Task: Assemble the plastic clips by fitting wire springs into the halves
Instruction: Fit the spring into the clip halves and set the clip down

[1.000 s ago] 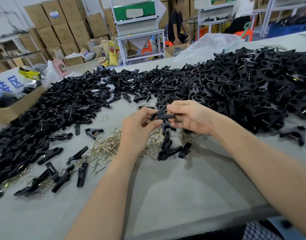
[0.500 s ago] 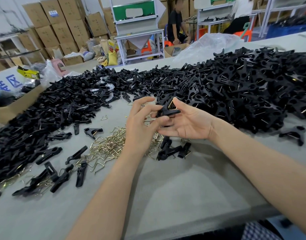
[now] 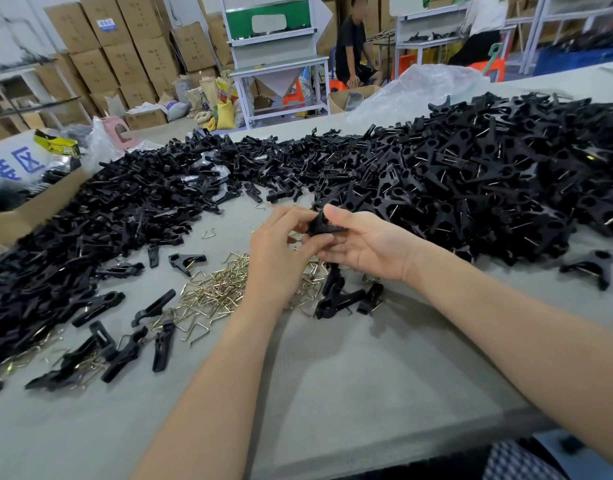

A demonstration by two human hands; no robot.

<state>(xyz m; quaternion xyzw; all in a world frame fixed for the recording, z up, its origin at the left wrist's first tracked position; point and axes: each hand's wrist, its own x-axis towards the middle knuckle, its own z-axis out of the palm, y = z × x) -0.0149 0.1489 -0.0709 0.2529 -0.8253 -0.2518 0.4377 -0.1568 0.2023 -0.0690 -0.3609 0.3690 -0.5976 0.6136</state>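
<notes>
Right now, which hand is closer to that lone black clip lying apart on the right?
Right. The right hand sits left of the lone clip, not touching it; the left hand is farther left.

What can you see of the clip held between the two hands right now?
The black plastic clip looks matte and moulded, two halves joined in a splayed V. It is held above the grey table, over the loose brass-coloured wire springs. The left hand pinches its left side; the right hand cradles it, thumb on top. Whether a spring is seated cannot be told.
</notes>
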